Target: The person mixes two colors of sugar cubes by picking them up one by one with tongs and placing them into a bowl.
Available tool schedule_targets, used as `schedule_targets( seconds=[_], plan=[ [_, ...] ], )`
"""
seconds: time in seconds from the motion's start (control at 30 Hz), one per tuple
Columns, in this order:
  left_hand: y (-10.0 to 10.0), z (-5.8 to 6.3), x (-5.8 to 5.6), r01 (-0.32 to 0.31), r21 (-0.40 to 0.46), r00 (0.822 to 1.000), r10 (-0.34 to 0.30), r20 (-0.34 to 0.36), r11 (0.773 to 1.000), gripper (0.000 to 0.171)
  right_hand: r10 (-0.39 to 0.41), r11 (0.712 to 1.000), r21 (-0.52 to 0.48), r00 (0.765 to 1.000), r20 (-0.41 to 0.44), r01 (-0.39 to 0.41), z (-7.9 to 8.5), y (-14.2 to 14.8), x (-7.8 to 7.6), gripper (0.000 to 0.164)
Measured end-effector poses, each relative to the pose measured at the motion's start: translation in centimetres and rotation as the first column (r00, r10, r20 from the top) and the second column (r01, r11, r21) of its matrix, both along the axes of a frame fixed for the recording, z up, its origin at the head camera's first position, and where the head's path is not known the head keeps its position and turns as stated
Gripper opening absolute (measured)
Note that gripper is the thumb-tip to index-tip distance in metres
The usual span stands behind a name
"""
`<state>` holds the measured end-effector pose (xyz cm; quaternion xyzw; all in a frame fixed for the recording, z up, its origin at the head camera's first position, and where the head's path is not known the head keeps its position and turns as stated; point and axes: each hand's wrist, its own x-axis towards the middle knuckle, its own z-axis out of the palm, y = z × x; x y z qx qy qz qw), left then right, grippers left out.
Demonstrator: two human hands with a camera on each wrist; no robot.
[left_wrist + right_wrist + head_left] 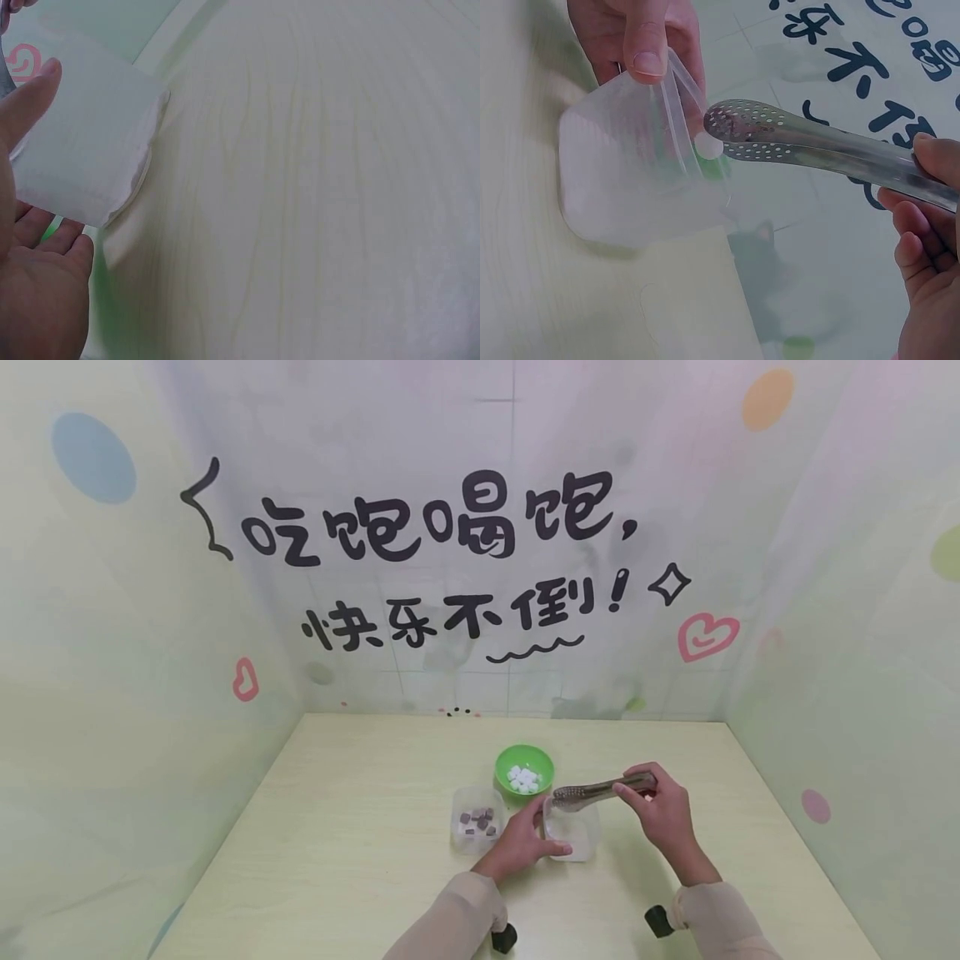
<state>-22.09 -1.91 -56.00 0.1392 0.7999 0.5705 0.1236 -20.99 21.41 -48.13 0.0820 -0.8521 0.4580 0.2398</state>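
Note:
My left hand (517, 845) grips a clear plastic container (576, 847) by its left side, the thumb over the near edge. In the right wrist view that container (615, 172) looks tilted, its opening toward the tongs. My right hand (665, 814) holds metal tongs (603, 790) with perforated tips, which lie at the container's rim. A small round white piece (709, 146) shows beside the tong tips; whether they pinch it I cannot tell. A green bowl (501, 767) with several white pieces (523, 779) stands just behind the left hand.
Left of the left hand stands another clear container (459, 837) holding several dark brownish cubes (482, 818). All stand on a pale wood-grain table (360, 827). Printed walls (450, 427) enclose its back and both sides.

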Motion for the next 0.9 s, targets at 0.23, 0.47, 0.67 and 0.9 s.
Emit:
schedule_targets(
  seconds=[0.23,0.47,0.67,0.9],
  plan=[
    [-0.1,-0.2,0.0,-0.005,-0.016,1.000,0.005,0.000,1.000,0.095,-0.024,0.998,-0.065,1.000,-0.002,0.023,0.3,-0.5,0.0,0.021],
    [-0.1,-0.3,0.0,-0.007,-0.015,1.000,0.007,-0.002,1.000,0.093,-0.036,0.984,-0.174,0.999,-0.013,0.033,0.4,-1.1,-0.4,0.021],
    [-0.1,-0.3,0.0,-0.006,-0.014,1.000,0.006,0.008,1.000,0.095,-0.061,0.968,-0.244,0.998,0.000,0.059,0.4,-1.7,-0.7,0.020],
    [-0.1,-0.1,0.0,-0.002,-0.008,1.000,0.002,0.017,1.000,0.096,-0.101,0.954,-0.286,0.995,-0.008,0.094,0.4,-2.4,-1.2,0.021]
  ],
)
